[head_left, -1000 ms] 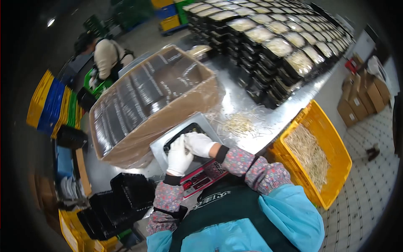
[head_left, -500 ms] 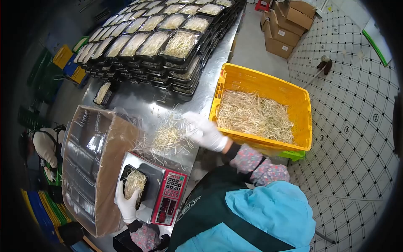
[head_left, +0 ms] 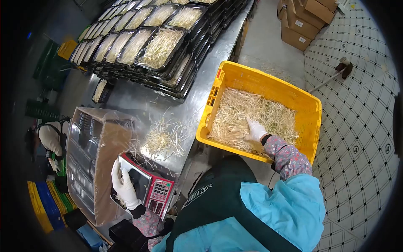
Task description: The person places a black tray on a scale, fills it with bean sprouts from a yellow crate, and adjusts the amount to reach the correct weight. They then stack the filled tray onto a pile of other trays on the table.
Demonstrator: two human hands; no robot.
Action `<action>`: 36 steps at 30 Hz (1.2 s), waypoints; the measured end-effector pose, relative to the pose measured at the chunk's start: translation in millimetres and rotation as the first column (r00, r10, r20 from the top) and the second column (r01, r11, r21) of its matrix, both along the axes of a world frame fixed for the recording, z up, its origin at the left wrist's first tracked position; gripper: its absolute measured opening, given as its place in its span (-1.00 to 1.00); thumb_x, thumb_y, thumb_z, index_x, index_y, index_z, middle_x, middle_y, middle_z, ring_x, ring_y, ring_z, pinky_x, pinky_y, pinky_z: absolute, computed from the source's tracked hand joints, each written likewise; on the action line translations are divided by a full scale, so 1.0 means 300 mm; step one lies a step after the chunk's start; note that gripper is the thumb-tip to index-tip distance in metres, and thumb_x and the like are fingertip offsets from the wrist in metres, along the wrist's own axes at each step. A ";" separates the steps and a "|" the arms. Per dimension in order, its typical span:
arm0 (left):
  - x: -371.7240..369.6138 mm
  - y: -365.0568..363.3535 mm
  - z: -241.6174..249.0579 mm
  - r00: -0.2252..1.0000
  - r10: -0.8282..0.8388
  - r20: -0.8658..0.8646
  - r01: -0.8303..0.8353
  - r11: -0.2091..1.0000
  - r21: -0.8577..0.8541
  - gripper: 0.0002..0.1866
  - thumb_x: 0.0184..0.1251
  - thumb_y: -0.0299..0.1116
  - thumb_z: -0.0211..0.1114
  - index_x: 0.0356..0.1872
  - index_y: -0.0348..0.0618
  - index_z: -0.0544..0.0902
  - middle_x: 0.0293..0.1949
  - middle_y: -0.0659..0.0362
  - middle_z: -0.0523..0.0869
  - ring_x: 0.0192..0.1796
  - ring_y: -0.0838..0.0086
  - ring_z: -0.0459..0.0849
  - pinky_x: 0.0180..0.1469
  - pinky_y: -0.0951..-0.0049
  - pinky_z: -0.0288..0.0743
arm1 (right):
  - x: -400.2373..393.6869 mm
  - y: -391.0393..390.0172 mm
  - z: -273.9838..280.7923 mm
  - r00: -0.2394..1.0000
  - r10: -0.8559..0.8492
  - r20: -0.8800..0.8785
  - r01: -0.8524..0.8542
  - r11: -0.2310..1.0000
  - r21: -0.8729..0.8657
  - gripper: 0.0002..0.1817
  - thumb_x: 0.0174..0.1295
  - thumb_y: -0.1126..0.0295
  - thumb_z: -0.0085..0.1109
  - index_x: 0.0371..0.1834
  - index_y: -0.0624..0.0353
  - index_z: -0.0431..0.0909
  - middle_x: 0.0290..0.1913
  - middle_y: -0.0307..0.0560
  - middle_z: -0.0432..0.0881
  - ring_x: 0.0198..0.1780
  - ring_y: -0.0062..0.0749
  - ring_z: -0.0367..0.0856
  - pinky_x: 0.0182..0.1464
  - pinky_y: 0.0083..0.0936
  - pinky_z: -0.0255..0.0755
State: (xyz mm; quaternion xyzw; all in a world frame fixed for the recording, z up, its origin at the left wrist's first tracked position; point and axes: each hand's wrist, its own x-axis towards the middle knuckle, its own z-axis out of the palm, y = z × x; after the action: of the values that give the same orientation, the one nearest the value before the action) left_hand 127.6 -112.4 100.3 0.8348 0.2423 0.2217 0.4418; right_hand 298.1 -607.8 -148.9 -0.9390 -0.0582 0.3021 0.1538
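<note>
My left hand (head_left: 125,189), in a white glove, is over the red-framed scale (head_left: 159,191), its fingers stretched out and its thumb apart. Beneath it lies a black tray (head_left: 138,179), mostly covered, with a few sprouts showing near the palm. My right hand (head_left: 256,130), also gloved, reaches into the bean sprouts (head_left: 235,111) inside the yellow crate (head_left: 311,110). Its fingertips are partly buried, so its grip is hidden. A loose heap of sprouts (head_left: 161,139) sits on the metal table (head_left: 145,94) above the scale.
Stacked sprout-filled trays (head_left: 161,48) stand at the table's far end, with one small tray (head_left: 100,91) apart. An opened bag of clear containers (head_left: 84,164) is beside the scale. Cardboard boxes (head_left: 298,29) are at the back right. Another person (head_left: 51,138) is at far left.
My right hand has moved from beside the heap on the table into the crate. My left hand has shifted up over the tray and its fingers have straightened. The view has shifted slightly.
</note>
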 end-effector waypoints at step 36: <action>-0.285 0.152 -0.048 0.929 0.297 0.220 -0.333 0.930 0.155 -0.72 0.44 -0.51 0.24 0.12 -0.33 0.66 0.09 0.08 0.72 0.13 0.41 0.66 0.25 0.41 0.48 | -0.031 0.007 0.058 0.945 -0.199 0.259 0.105 0.937 0.334 -0.46 -0.08 0.47 0.39 0.08 0.23 0.59 -0.12 0.13 0.74 -0.08 0.04 0.70 0.00 -0.20 0.56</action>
State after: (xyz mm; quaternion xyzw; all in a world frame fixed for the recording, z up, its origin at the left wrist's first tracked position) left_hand 42.1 -66.7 85.8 0.7977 0.3075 0.3918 0.3400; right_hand 288.8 -605.6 -131.4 -0.9378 -0.0541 0.1355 0.3149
